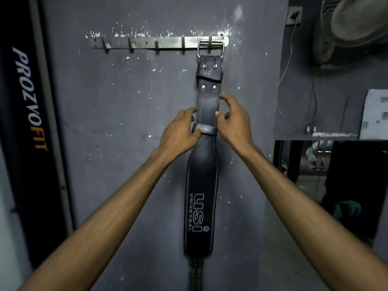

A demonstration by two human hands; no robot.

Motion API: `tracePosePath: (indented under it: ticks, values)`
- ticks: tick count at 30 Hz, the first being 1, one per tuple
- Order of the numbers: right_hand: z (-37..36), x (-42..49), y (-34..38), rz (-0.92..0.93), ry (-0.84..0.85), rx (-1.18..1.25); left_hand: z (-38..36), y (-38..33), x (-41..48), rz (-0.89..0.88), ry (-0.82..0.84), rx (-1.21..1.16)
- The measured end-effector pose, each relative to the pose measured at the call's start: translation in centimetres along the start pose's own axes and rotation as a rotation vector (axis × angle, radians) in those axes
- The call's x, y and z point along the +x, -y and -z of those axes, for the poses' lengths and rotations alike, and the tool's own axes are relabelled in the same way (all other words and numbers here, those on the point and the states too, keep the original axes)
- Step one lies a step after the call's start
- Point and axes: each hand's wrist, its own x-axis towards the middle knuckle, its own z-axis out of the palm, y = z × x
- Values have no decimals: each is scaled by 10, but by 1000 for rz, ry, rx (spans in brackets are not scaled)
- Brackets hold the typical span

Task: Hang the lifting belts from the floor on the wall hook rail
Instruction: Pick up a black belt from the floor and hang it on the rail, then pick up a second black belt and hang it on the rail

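Observation:
A black leather lifting belt (pixel 201 206) with "USI UNIVERSAL" lettering hangs straight down the grey wall. Its metal buckle (pixel 210 48) is hooked over the rightmost hook of the steel hook rail (pixel 147 43). My left hand (pixel 180 133) pinches the belt's narrow strap at its keeper loop from the left, thumb on the loop. My right hand (pixel 233 120) touches the strap's right edge, thumb on the leather and fingers spread. The belt's lower end runs out of view at the bottom.
Several bare hooks stand along the rail to the left of the buckle. A black "PROZVOFIT" banner (pixel 29 101) covers the left side. A wall fan (pixel 354 24) with dangling cables hangs at the upper right, above a ledge (pixel 333 135) and a dark opening.

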Motion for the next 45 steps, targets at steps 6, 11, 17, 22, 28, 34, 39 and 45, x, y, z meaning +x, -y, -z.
tracePosePath:
  ticks: [6,11,17,22,28,34,39,45]
  values:
    - [4,-106,-8,-144,116,-15,-19,2,-94,19,127,-86]
    - [14,-200,-40,-308,231,-49,-61,3,-185,89,261,-174]
    - [30,-337,-114,-541,359,-68,-143,7,-322,259,482,-265]
    - [49,-481,-189,-795,469,-56,-224,-4,-450,462,711,-260]
    - [71,-678,-262,-1038,609,-81,-314,-26,-620,705,947,-281]
    - [90,-881,-319,-1301,668,-58,-401,-44,-812,897,1196,-260]
    - [101,-1036,-367,-1471,645,-107,-487,-70,-951,1152,1234,-218]
    - [103,-1218,-410,-1724,562,-68,-592,-88,-1135,1597,1201,-289]
